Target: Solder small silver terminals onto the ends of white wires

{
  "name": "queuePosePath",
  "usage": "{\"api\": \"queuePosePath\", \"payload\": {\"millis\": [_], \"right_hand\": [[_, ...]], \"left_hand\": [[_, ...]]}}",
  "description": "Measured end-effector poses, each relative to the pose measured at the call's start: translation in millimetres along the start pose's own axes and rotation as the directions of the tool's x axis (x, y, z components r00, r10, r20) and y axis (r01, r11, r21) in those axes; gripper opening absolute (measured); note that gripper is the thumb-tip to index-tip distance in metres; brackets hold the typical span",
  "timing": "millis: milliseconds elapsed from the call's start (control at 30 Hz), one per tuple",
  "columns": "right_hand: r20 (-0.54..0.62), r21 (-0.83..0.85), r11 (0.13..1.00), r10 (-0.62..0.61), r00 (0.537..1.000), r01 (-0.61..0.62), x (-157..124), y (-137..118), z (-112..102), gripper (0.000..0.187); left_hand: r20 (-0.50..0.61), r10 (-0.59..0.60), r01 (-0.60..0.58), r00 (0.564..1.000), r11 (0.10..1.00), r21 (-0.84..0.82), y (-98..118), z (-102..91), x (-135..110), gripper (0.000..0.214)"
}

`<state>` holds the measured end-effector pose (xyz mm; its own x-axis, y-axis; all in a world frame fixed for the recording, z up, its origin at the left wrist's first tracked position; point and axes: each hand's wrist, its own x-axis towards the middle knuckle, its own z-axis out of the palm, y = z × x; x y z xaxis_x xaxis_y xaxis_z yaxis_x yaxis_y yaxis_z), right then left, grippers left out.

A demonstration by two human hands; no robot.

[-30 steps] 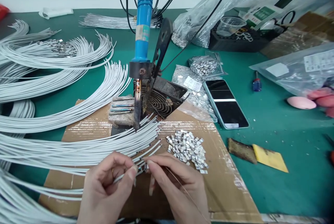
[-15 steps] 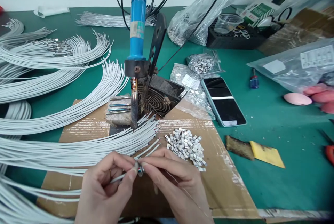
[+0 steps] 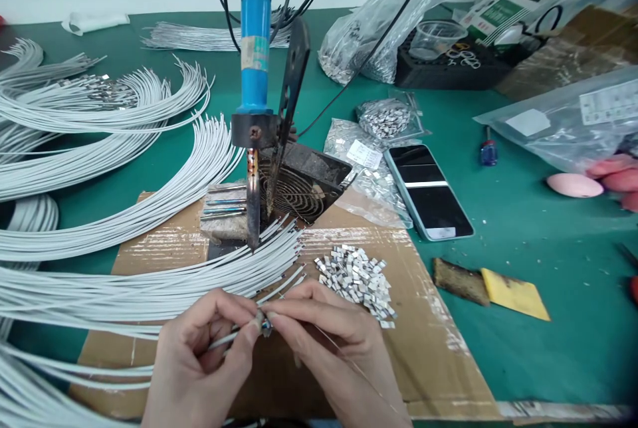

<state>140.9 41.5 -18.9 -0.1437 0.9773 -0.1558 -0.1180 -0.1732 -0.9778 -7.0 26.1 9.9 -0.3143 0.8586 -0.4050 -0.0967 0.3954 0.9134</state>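
My left hand (image 3: 202, 355) pinches a white cable (image 3: 222, 341) between thumb and index finger, close to its end. A small metal connector (image 3: 267, 326) shows at the fingertips, partly covered. My right hand (image 3: 339, 348) meets it there, thumb and index finger pressed together. A thin solder wire (image 3: 359, 372) runs out from under those fingers toward the lower right. Above the hands, a blue-handled soldering iron (image 3: 255, 82) hangs tip down over a fan of white cables (image 3: 199, 288). To the right of them lies a pile of small metal connectors (image 3: 356, 282).
Cardboard (image 3: 423, 361) covers the work area. Behind the iron are a dirty fan (image 3: 299, 192) and a pad with metal rods (image 3: 224, 209). A phone (image 3: 433, 199), a yellow sponge (image 3: 516, 294) and bagged parts (image 3: 386, 121) lie right. More cable bundles (image 3: 100, 228) fill the left.
The view has shifted slightly, so the iron appears a little further left. Both hands keep the same pinch, with their fingertips almost in the same place.
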Motion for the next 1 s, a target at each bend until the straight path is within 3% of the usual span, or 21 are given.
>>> {"api": "queuePosePath", "payload": {"millis": [300, 500, 667, 833, 1000], "right_hand": [[-0.004, -0.068, 0.997, -0.03, 1.0, 0.03, 2.3, 0.4, -1.4, 0.017], [-0.178, -0.308, 0.949, -0.132, 0.975, 0.073, -5.8, 5.6, 4.3, 0.039], [-0.282, -0.447, 0.894, -0.169, 0.944, 0.027, -9.8, 4.8, 5.1, 0.023], [-0.185, -0.413, 0.892, -0.283, 0.941, 0.187, -3.3, -3.0, 5.7, 0.028], [-0.207, -0.329, 0.93, -0.242, 0.948, 0.166, -0.8, -2.3, 12.1, 0.024]], "left_hand": [[0.021, -0.003, 0.003, 1.0, 1.0, 0.024, -0.7, 0.1, 3.5, 0.016], [-0.023, 0.065, -0.062, 0.998, 0.993, 0.101, -3.4, 1.0, 10.6, 0.015], [-0.079, 0.087, -0.082, 0.993, 0.994, 0.072, -3.1, 3.5, 15.0, 0.014], [-0.108, 0.115, -0.107, 0.987, 0.991, 0.082, -0.8, 5.6, 18.6, 0.013], [-0.123, 0.127, -0.118, 0.984, 0.99, 0.076, 1.3, 6.7, 22.7, 0.012]]}}
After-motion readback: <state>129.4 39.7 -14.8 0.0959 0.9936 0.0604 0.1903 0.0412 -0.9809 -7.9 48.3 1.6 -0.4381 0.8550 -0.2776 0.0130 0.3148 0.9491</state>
